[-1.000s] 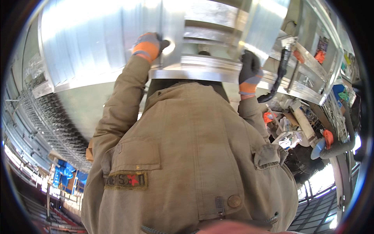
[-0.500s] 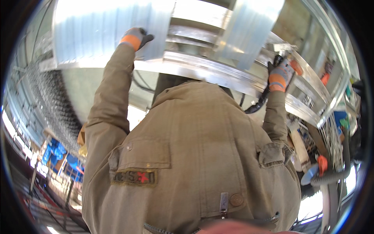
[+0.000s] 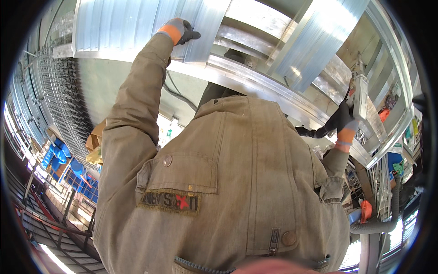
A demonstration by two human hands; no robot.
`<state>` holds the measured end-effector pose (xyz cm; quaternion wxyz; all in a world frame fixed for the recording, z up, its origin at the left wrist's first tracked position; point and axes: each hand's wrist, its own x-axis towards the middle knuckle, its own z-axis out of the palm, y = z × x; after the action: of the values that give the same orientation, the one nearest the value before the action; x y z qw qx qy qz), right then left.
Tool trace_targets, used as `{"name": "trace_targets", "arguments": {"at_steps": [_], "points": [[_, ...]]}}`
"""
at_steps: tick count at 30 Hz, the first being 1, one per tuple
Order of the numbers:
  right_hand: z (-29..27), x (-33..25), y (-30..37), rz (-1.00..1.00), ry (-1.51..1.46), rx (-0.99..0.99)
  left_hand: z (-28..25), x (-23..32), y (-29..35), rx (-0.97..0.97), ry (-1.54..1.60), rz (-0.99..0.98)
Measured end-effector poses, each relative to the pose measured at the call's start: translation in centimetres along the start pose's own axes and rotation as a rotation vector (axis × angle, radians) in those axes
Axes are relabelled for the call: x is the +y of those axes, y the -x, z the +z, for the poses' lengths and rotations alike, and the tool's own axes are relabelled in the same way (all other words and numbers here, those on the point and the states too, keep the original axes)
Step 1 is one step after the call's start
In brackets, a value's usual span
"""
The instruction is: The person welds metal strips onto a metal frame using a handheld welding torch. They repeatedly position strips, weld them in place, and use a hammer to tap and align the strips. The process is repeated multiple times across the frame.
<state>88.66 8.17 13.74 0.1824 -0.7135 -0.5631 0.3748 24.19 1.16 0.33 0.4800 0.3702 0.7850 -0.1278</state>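
Observation:
My left hand (image 3: 182,32), in a grey and orange work glove, lies on pale ribbed metal sheeting (image 3: 132,32) at the upper left. Its thumb stretches out to the right; the other fingers are partly hidden. At the right, my right hand (image 3: 344,119), in a matching glove, is closed around a hand tool (image 3: 360,98) with a long pale-grey body. A black hose (image 3: 308,132) runs up to that hand from the left. The tool's exact kind does not show. A second ribbed strip (image 3: 315,43) lies across the metal frame (image 3: 269,86), between my hands.
Wire mesh (image 3: 59,91) stands at the left, with blue items (image 3: 57,153) below it. Frame rails (image 3: 392,45) curve along the right. Beneath them are an orange item (image 3: 366,211), a grey corrugated hose (image 3: 376,227) and thin rods (image 3: 381,176).
The scene has shifted rightward and my right hand sits lower, with the tool's pale body now upright and plainly visible. My left hand stays on the ribbed sheeting.

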Motion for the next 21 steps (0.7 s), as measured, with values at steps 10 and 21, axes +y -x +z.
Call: {"name": "trace_targets", "arguments": {"at_steps": [10, 21], "points": [[8.5, -17.9, 2.7, -0.596, 0.107, -0.795, -0.3, 0.2, 1.0, 0.012, -0.003, 0.040], [23.0, -18.5, 1.4, -0.447, 0.150, -1.209, -0.6, 0.2, 0.5, -0.003, -0.043, 0.067]]}}
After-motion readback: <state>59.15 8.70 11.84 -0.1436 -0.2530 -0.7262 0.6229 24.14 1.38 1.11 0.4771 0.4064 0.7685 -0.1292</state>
